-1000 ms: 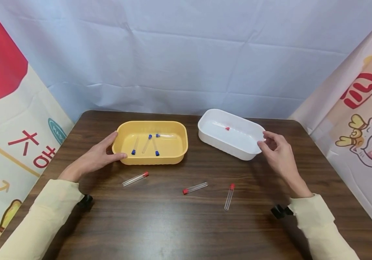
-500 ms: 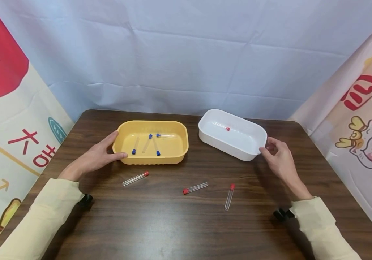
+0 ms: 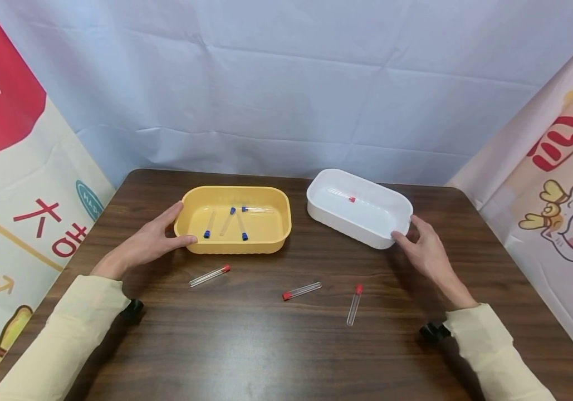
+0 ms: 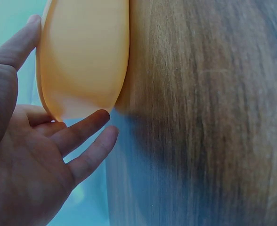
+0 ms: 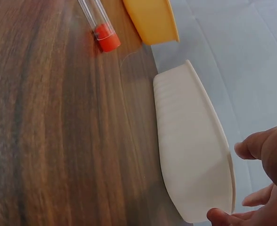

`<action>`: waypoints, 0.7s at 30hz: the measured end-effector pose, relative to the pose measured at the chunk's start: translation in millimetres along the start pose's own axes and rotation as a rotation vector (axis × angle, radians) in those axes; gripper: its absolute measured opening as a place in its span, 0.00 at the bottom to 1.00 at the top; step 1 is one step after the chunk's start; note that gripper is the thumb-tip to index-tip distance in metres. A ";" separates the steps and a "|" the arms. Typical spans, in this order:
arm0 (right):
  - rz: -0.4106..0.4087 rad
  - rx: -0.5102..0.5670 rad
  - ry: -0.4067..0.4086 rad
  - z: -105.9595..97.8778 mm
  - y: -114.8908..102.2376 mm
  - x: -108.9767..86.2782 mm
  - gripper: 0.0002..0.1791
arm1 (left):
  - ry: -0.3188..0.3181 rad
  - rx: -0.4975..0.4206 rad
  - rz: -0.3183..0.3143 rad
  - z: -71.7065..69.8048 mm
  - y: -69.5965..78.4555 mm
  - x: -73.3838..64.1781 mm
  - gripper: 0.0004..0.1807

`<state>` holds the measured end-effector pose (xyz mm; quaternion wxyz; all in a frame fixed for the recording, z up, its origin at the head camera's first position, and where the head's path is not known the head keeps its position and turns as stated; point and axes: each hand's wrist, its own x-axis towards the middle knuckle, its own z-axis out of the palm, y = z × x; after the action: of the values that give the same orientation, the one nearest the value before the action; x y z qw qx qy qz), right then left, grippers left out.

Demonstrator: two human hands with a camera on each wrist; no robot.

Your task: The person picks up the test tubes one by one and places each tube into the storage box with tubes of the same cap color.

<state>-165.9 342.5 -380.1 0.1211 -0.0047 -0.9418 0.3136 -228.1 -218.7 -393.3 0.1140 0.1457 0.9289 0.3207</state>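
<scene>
Yellow tray (image 3: pixel 266 242) meets the left hand (image 3: pixel 148 245) at its near left corner: the thumb lies along the front wall, the fingers reach up the left end wall to the rim, all nearly straight and only lightly cupped, so this grip is open and pressed against the plastic rather than wrapped round it. The left wrist view shows the fingers (image 4: pixel 84 134) spread under the tray's rounded corner (image 4: pixel 84 61). The forearm, in a pale cream sleeve (image 3: pixel 60 340), runs back toward the near left edge of the bench (image 3: pixel 266 356).

The right hand (image 3: pixel 424 250) frames the near right corner of the white tray (image 3: pixel 346 228) in the same way, thumb tip on the front wall, fingers relaxed beside the end wall; from the right wrist view the fingertips (image 5: pixel 263 148) sit just off the rim, so this grip is also open. Its wrist angles back and rightward into the other sleeve (image 3: pixel 491 345).

Inside the yellow tray, just beyond the left grip, lie blue-capped tubes (image 3: pixel 228 221). Inside the white tray lies one red-capped tube (image 3: pixel 342 195). Between the two grips, nearer the person, three red-capped tubes lie loose on the bench: left tube (image 3: pixel 209 275), middle tube (image 3: pixel 301 291), right tube (image 3: pixel 353 304).
</scene>
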 end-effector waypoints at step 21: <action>0.067 -0.029 -0.032 5.9 7.2 2.7 0.38 | 0.007 -0.006 0.017 0.7 0.7 -0.3 0.58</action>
<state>-170.5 345.1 -388.3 0.0952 -0.0328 -0.9474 0.3039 -227.5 -217.9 -393.3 0.1086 0.1521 0.9270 0.3252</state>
